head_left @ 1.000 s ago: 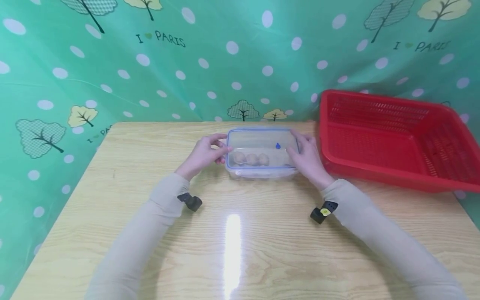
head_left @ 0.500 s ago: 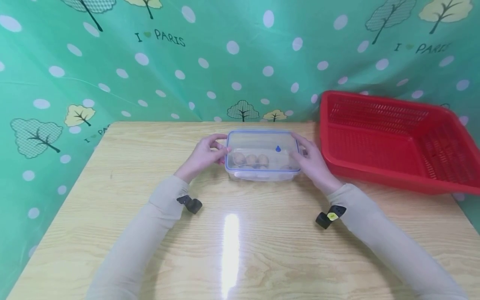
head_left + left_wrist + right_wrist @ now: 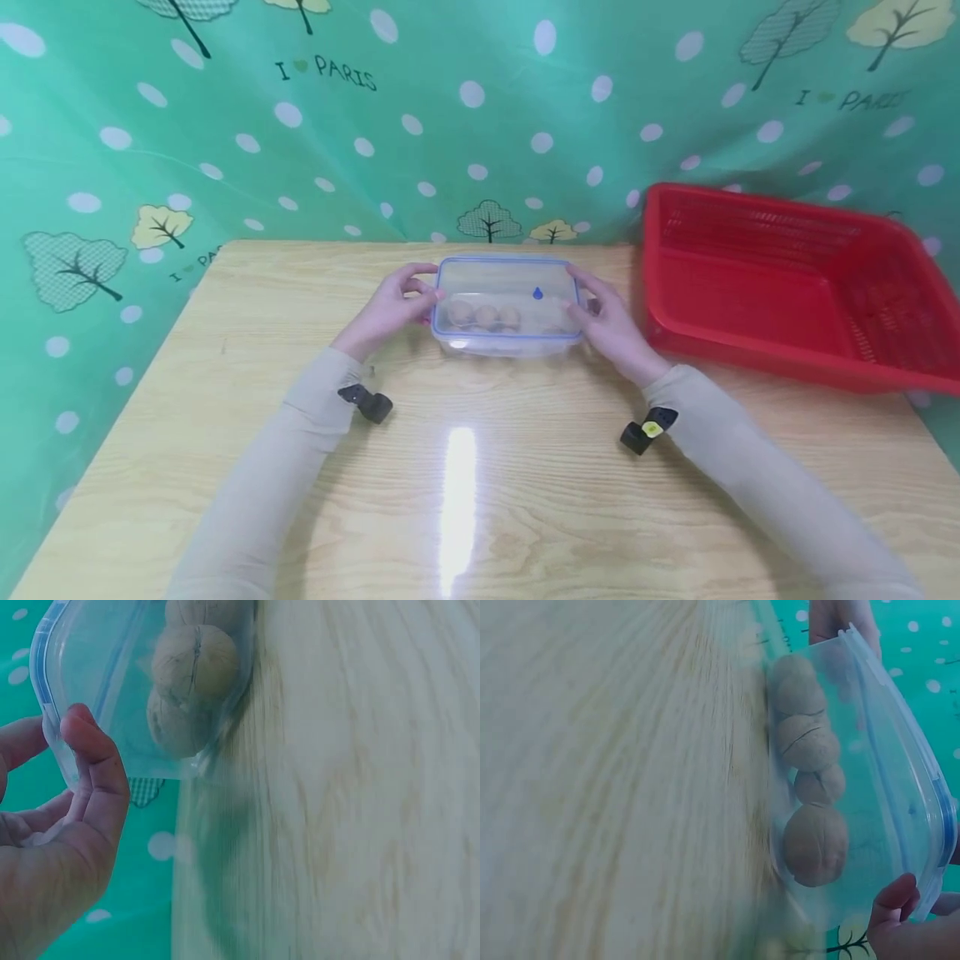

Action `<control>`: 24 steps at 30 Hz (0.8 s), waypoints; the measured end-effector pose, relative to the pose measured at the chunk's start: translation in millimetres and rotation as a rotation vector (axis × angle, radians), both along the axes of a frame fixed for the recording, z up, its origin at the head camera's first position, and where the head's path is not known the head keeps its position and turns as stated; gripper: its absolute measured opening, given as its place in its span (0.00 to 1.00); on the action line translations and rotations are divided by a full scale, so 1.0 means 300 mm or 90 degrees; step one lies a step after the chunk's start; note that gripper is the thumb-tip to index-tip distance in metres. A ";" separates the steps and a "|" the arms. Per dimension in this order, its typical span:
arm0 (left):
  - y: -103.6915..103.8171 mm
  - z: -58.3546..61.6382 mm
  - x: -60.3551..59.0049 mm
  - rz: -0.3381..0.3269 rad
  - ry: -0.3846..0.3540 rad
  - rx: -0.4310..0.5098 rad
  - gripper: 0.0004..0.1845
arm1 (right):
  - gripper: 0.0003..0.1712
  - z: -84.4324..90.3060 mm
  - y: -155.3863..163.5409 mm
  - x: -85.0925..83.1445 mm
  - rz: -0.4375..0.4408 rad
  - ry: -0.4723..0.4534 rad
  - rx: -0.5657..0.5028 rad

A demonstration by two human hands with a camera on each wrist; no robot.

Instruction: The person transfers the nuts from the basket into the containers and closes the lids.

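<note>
Your left hand [image 3: 390, 307] and right hand [image 3: 609, 321] clasp the ends of the clear lidded box [image 3: 507, 307] at frame centre, fingers curled on its rim, keeping the walnuts [image 3: 483, 316] level.

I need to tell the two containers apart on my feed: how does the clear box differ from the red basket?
The box is clear with a blue-rimmed lid on; the basket is opaque red mesh with an open top. The box is smaller. The box holds walnuts; nothing shows in the basket. The left hand and right hand hold the box's ends; the basket is untouched. Both sit on the table.
</note>
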State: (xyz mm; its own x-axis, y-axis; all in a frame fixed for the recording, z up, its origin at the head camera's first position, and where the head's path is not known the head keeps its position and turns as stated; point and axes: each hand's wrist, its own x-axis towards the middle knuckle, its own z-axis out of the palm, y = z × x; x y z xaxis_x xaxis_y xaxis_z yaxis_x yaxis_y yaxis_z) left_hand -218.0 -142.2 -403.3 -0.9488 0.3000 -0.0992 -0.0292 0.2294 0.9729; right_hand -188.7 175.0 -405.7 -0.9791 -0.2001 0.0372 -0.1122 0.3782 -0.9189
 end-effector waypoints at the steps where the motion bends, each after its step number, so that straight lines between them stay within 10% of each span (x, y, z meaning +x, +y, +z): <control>1: -0.006 0.000 0.001 0.001 -0.001 0.004 0.29 | 0.35 0.000 -0.007 -0.004 -0.002 0.005 0.008; 24: -0.024 0.002 0.007 0.013 0.006 0.031 0.33 | 0.32 0.089 -0.045 -0.017 -0.014 0.116 0.294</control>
State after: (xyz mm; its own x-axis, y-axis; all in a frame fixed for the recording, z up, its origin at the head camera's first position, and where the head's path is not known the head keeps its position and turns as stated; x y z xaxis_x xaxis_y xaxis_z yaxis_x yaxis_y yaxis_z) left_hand -215.9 -149.5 -402.7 -0.9553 0.2855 -0.0763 -0.0244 0.1811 0.9832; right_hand -193.9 161.5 -378.9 -0.9691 -0.2155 0.1202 -0.2427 0.7449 -0.6214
